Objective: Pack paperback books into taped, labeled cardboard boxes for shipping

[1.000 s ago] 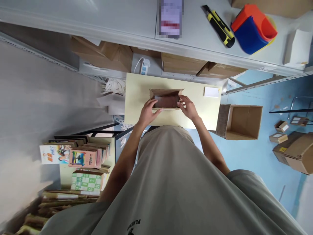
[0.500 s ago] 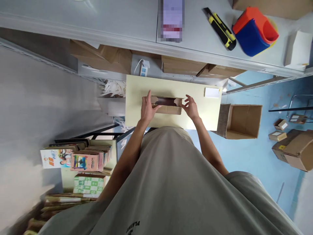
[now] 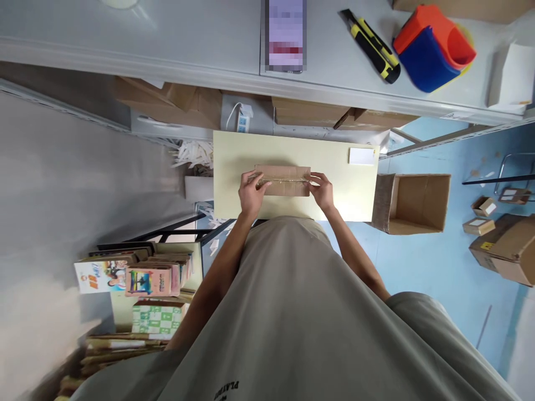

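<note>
A long, narrow cardboard box (image 3: 286,188) lies on the pale yellow board (image 3: 234,150) in front of me. Its two long top flaps are folded down and meet along a seam in the middle, where a shiny strip shows. My left hand (image 3: 251,192) grips the left end, thumb on top near the seam. At the right end my right hand (image 3: 321,191) holds the box, thumb and fingers around its edge. The inside of the box is hidden.
A white card (image 3: 361,156) lies at the board's right. Beyond, a grey shelf (image 3: 188,44) bears a utility knife (image 3: 371,47), a phone (image 3: 286,36) and an orange-and-blue holder (image 3: 430,53). An open carton (image 3: 418,203) stands right; books (image 3: 150,280) are at left.
The box's top was open with its dark inside showing; now the flaps are folded shut. My right hand has closed onto the right end, and my left fingers have curled in.
</note>
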